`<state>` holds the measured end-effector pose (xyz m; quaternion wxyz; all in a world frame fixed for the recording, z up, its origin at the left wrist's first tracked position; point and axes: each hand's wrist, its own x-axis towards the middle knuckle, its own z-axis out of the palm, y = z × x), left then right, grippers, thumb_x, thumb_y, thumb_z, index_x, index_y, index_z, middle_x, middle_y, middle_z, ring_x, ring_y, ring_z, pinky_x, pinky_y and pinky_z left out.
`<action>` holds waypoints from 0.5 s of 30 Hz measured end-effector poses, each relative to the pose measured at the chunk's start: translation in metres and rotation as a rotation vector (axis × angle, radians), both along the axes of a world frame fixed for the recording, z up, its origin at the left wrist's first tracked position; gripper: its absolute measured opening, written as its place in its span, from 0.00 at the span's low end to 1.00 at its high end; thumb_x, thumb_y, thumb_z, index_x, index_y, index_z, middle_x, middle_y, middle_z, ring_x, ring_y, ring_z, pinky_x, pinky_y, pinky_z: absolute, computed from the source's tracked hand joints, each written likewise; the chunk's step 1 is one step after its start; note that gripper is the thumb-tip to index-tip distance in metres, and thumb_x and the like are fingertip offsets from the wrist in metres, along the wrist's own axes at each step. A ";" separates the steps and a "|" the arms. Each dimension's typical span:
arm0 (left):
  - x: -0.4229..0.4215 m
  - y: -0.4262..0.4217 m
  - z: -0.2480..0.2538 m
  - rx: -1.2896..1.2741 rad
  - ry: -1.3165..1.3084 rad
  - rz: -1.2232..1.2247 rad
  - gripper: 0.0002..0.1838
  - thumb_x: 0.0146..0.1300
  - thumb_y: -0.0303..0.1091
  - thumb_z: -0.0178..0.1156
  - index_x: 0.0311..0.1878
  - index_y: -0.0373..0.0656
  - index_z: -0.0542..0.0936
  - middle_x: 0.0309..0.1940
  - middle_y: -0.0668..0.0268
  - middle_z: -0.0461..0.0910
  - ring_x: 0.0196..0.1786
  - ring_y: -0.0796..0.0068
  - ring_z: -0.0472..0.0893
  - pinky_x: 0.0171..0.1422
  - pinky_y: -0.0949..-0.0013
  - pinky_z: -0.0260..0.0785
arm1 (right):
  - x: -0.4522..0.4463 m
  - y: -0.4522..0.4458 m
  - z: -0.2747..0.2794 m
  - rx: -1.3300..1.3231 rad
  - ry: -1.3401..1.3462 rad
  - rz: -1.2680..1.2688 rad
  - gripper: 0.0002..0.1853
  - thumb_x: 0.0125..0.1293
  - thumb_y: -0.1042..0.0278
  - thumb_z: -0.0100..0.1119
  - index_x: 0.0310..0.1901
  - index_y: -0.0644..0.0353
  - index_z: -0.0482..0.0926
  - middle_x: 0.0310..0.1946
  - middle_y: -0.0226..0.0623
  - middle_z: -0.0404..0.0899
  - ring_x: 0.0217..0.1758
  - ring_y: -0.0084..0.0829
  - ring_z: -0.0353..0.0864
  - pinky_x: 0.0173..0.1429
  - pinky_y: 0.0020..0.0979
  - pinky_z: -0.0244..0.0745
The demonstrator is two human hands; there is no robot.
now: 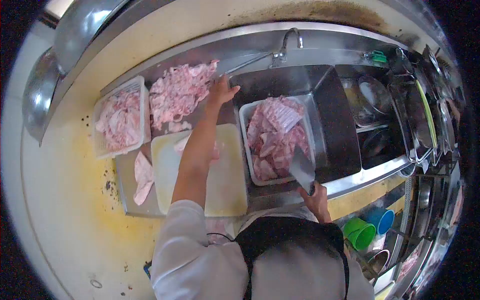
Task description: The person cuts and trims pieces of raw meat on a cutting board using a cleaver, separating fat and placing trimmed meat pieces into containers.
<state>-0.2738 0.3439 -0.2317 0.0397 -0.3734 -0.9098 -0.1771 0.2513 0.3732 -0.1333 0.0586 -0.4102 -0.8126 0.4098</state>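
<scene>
My right hand (pixel 316 201) is wrapped round the handle of a cleaver (pixel 302 169). The broad blade points forward over the near right corner of a white tub (pixel 244 131) of raw meat (pixel 274 131) in the sink. My left hand (pixel 222 92) reaches far forward, thumb spread out, at the right edge of a heap of pale pink meat trimmings (pixel 181 90). It seems to hold nothing. Under my left forearm is a cutting board (pixel 230 177), with a piece of meat (pixel 215 151) partly hidden by the arm.
A white basket (pixel 146 111) of meat pieces (pixel 120 120) stands at the left. One long piece of meat (pixel 143 178) lies beside the board. Behind the sink is a tap (pixel 285 47). Metal racks (pixel 412 125) stand right; a green bucket (pixel 359 233) and a blue bucket (pixel 381 220) sit below.
</scene>
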 end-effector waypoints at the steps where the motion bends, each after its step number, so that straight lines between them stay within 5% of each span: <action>1: -0.006 0.016 -0.006 0.017 0.041 0.080 0.39 0.54 0.49 0.69 0.66 0.41 0.68 0.65 0.52 0.70 0.70 0.43 0.64 0.70 0.41 0.59 | 0.007 0.006 -0.002 0.057 -0.041 0.019 0.19 0.52 0.61 0.71 0.34 0.70 0.79 0.24 0.51 0.79 0.29 0.44 0.82 0.35 0.40 0.73; 5: -0.016 0.030 -0.028 -0.093 0.184 0.126 0.38 0.55 0.48 0.68 0.66 0.43 0.66 0.68 0.54 0.66 0.71 0.44 0.62 0.66 0.36 0.60 | 0.033 0.014 -0.009 -0.059 0.012 -0.027 0.21 0.49 0.69 0.71 0.45 0.68 0.78 0.39 0.58 0.82 0.46 0.59 0.81 0.50 0.46 0.75; 7: -0.023 0.031 -0.039 -0.115 0.325 0.048 0.33 0.57 0.46 0.66 0.63 0.42 0.69 0.64 0.53 0.70 0.67 0.45 0.69 0.62 0.39 0.65 | 0.026 0.013 -0.001 0.083 0.060 -0.045 0.18 0.50 0.70 0.69 0.43 0.70 0.80 0.33 0.56 0.82 0.41 0.53 0.84 0.47 0.43 0.76; 10: -0.002 0.028 0.003 -0.099 0.062 0.022 0.20 0.61 0.41 0.63 0.53 0.42 0.74 0.48 0.53 0.79 0.51 0.48 0.79 0.53 0.47 0.73 | 0.029 0.007 -0.007 0.088 0.018 -0.030 0.19 0.49 0.69 0.70 0.43 0.70 0.79 0.34 0.57 0.82 0.43 0.55 0.83 0.48 0.45 0.76; 13: 0.021 0.009 0.039 -0.017 0.035 -0.014 0.11 0.65 0.37 0.59 0.44 0.39 0.76 0.31 0.52 0.80 0.39 0.47 0.81 0.44 0.51 0.74 | 0.015 0.009 -0.002 0.023 -0.034 0.031 0.20 0.49 0.65 0.71 0.40 0.69 0.78 0.34 0.58 0.82 0.41 0.60 0.80 0.47 0.48 0.75; 15: 0.047 -0.028 0.042 0.144 -0.077 -0.033 0.10 0.66 0.36 0.56 0.42 0.38 0.76 0.27 0.51 0.78 0.38 0.46 0.80 0.44 0.49 0.71 | 0.018 0.007 -0.032 0.074 -0.025 0.071 0.22 0.46 0.65 0.71 0.41 0.69 0.78 0.32 0.57 0.81 0.38 0.59 0.81 0.45 0.46 0.76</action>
